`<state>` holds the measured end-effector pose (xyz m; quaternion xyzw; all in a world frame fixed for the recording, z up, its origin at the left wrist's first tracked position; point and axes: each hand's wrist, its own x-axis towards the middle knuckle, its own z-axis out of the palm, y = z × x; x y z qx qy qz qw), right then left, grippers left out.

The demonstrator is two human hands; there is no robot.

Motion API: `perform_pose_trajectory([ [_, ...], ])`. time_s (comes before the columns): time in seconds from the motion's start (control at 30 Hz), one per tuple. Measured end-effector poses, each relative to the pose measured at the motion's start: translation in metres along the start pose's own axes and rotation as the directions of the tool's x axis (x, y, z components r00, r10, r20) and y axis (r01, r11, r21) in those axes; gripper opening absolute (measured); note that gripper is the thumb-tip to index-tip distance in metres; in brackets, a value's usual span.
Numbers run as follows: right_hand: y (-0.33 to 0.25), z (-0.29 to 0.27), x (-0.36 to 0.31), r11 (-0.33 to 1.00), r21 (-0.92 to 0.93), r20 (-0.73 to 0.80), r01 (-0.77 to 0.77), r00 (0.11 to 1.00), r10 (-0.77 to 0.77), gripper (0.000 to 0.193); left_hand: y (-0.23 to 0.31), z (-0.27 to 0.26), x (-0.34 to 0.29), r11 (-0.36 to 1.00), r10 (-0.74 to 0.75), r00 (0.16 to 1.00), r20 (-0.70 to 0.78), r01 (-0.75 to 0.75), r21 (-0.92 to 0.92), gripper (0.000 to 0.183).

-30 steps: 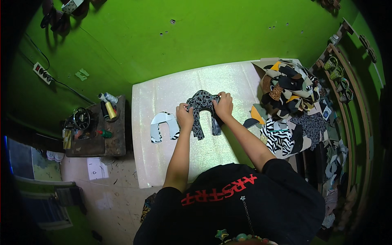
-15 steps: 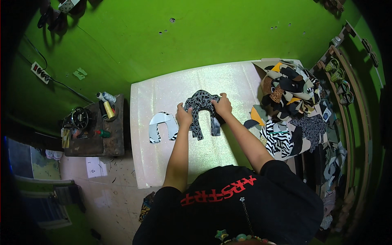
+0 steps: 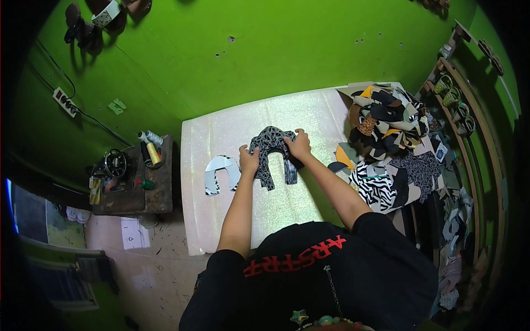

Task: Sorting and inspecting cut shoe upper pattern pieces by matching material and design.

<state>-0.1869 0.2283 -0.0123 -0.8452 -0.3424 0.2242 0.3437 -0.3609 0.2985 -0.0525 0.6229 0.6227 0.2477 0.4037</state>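
Observation:
A U-shaped piece of black fabric with a white line pattern (image 3: pixel 270 140) lies on the shiny pale table (image 3: pixel 203 223), its two legs toward me. Its right leg shows a darker, glossier patch near the end. My left hand (image 3: pixel 249 160) grips its left edge, fingers mostly hidden behind the wrist and piece. On the opposite side, my right hand (image 3: pixel 298 145) pinches the upper right edge. Left of the left hand rests a second U-shaped piece (image 3: pixel 222 163), mostly pale blue-white with zebra print showing at its edges.
At the right of the table sit a heap of fabric offcuts (image 3: pixel 386 118) and zebra-print scraps (image 3: pixel 374 187). A dark sewing-machine table (image 3: pixel 132 196) with thread spools (image 3: pixel 152 150) stands left. Sandals (image 3: pixel 452 95) hang on a wooden rack at right. A green wall (image 3: pixel 276 60) rises behind.
The whole view has shifted slightly, with the wall and sewing-machine table appearing a little further right. Both hands keep their hold on the patterned piece, which has hardly moved.

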Motion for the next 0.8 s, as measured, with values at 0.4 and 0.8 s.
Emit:
perform_pose_trajectory([
  [0.4, 0.054, -0.028, -0.049, 0.992, 0.087, -0.091, 0.094, 0.992, -0.086, 0.054, 0.055, 0.035, -0.089, 0.976, 0.170, 0.936, -0.308, -0.116, 0.186, 0.063],
  [0.8, 0.150, -0.147, -0.092, 0.893, 0.332, -0.475, 0.304, 0.872, -0.120, 0.033, 0.094, 0.150, -0.186, 0.819, 0.536, 0.840, 0.078, -0.540, 0.194, 0.035],
])
